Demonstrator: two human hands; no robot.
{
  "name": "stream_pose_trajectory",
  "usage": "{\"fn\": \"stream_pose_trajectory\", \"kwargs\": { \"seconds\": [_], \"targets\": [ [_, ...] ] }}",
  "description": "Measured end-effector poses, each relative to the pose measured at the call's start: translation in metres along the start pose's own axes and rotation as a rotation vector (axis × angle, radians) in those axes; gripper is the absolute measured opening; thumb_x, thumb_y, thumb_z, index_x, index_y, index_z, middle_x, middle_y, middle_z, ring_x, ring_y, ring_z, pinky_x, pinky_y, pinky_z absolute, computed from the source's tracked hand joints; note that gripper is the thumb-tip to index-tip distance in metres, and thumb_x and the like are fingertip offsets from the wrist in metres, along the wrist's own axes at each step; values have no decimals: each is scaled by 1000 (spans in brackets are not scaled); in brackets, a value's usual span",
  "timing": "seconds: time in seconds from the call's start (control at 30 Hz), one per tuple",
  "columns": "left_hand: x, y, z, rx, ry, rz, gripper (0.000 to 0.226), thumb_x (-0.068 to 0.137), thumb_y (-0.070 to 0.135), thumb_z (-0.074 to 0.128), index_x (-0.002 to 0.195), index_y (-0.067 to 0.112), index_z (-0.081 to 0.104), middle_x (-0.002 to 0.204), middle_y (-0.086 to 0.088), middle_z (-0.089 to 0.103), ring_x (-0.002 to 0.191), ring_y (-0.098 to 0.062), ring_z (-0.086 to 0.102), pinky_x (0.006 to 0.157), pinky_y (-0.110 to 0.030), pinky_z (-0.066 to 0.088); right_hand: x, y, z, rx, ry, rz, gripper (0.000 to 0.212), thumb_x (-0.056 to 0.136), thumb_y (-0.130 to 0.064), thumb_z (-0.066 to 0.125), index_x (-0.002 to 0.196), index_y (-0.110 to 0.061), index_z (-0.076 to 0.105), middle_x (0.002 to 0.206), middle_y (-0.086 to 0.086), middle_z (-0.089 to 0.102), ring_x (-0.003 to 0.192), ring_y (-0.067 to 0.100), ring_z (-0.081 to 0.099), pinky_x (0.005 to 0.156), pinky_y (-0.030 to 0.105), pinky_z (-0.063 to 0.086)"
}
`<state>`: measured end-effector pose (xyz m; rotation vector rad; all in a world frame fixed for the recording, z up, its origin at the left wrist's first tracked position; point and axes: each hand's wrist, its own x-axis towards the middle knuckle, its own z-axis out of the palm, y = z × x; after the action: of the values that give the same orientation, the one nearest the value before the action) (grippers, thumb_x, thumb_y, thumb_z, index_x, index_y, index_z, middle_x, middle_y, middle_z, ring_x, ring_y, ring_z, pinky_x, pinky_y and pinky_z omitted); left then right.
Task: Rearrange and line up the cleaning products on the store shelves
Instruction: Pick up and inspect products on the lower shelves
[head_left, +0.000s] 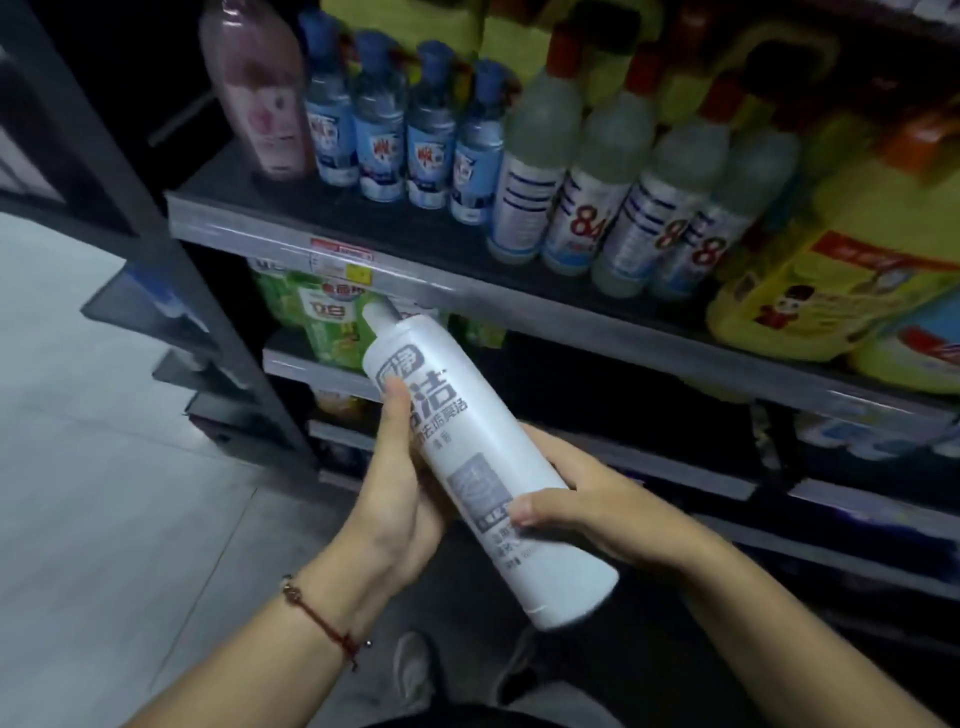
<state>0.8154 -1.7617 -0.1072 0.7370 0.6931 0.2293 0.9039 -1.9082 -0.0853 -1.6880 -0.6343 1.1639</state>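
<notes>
A tall white bottle (467, 447) with grey lettering lies tilted in front of the shelves, its cap pointing up and left. My left hand (400, 488) grips its middle from the left, thumb laid on the label. My right hand (582, 504) holds the lower part from the right, thumb across the front. On the dark shelf (322, 208) above stand a pink bottle (260, 93), several small blue-capped bottles (379, 119) and several white "84" bottles (582, 171) in a row.
Large yellow jugs (831, 249) stand at the shelf's right end. Green packs (322, 322) sit on the shelf below, behind the bottle's cap. A dark upright post (156, 218) frames the unit's left side, with pale floor tiles (93, 493) beyond. My shoes show at the bottom.
</notes>
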Motion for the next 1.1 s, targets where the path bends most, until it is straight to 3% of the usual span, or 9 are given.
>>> {"fn": "stream_pose_trajectory", "kwargs": {
  "seconds": [0.07,0.27,0.33,0.47,0.57,0.7,0.83,0.93,1.1],
  "targets": [
    [2,-7,-10,-20,34,-34,65,80,69,45,106,14,68,95,-11,76,87,-23,73,86,-44,55,5,16,8,97,-36,60,76,66,-38,76,138,-41,50,132,-2,65,117,22,65,102,53,50],
    [2,-10,-13,195,27,-71,73,75,68,55,127,17,62,111,-10,75,104,-25,72,98,-49,54,7,32,27,239,-10,67,58,70,-25,74,125,-31,57,114,-3,73,100,14,70,81,28,56],
    [3,-7,-6,318,-5,-16,73,72,67,57,129,21,56,112,-4,75,100,-17,74,94,-44,56,10,29,30,231,27,8,42,80,-13,70,118,-31,63,109,-1,74,98,13,70,81,27,57],
    [4,-2,8,713,-144,81,70,79,74,61,128,28,45,113,8,69,96,-4,71,92,-35,56,13,31,30,281,146,-57,53,81,-4,68,129,-20,53,120,1,71,114,16,66,91,28,54],
    [-1,2,16,941,-286,128,51,92,53,61,133,35,37,117,16,62,103,2,63,89,-25,51,11,39,30,272,216,-56,60,77,1,73,129,-19,52,116,-11,73,114,7,66,89,21,53],
    [-4,5,20,1101,-468,255,67,89,50,64,144,49,25,130,18,57,114,0,59,98,-36,50,5,46,38,455,280,-23,47,87,12,61,126,-15,64,122,10,71,117,24,66,95,39,55],
    [2,4,17,1225,-492,271,88,88,54,62,153,53,1,154,21,37,134,-4,45,108,-36,41,3,47,40,781,293,42,33,80,-9,63,109,-16,77,118,18,71,109,30,69,99,45,52],
    [5,-3,19,1244,-499,300,87,81,63,58,150,59,4,157,25,31,137,-1,41,111,-36,40,5,52,36,858,331,75,33,86,-14,68,118,-12,71,120,19,70,112,32,68,102,47,50],
    [14,-12,24,1015,-438,209,68,83,46,73,134,57,30,125,19,62,111,1,63,99,-31,51,0,51,30,581,309,-5,35,85,-3,67,116,-18,70,118,19,71,114,36,66,103,56,48]
  ]
}}
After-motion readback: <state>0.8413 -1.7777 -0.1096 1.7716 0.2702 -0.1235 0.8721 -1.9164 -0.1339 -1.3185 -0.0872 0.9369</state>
